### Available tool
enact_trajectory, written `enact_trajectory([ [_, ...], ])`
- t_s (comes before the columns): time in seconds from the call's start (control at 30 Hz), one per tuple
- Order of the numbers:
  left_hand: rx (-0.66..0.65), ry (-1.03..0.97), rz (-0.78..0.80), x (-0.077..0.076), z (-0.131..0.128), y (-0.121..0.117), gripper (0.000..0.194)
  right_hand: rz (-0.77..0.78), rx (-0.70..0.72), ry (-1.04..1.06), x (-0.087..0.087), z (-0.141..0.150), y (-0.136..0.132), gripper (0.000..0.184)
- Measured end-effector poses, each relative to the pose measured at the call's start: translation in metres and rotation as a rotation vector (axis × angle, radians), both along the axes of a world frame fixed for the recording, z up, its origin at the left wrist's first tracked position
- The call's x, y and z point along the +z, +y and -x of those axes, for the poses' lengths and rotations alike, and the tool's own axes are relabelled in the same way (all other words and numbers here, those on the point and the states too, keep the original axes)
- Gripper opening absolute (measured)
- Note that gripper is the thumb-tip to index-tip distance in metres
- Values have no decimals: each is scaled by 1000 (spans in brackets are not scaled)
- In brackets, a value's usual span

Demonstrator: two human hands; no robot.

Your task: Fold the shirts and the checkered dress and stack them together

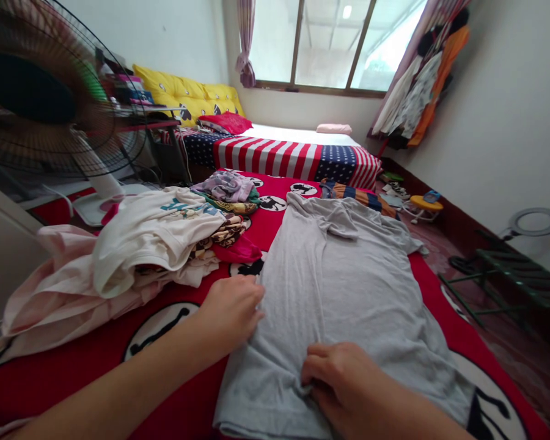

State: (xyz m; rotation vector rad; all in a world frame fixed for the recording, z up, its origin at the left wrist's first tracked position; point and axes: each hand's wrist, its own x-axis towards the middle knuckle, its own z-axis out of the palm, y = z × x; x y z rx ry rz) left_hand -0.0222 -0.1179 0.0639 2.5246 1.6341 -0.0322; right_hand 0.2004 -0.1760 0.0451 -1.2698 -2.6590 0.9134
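Grey shirt [366, 281], one; left hand [233, 305], right hand [346, 379], both touching; one fan [27, 88].

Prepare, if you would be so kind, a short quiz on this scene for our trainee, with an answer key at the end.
1. Multiple choice: which garment do the left hand and the right hand both touch?
A) the white top with lettering
B) the grey T-shirt
C) the orange garment by the wall

2. True or false: the electric fan is on the left side of the picture.

3. Open: what pattern is on the cover hanging along the side of the bed?

Key: 1. B; 2. True; 3. Stars and stripes, in red, white and blue.
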Motion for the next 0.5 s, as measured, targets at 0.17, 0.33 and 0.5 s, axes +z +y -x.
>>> enact_trajectory([
  [0.17,-282,-202,-126,-21,-61,58,37,17,66,-180,16,10,4,26],
  [0.33,-109,-231,-222,-69,-79,100,58,198,68,-52,22,-8,28,26],
  [0.5,-113,-234,-253,-82,-74,101,60,-50,-399,30,10,-37,117,15],
])
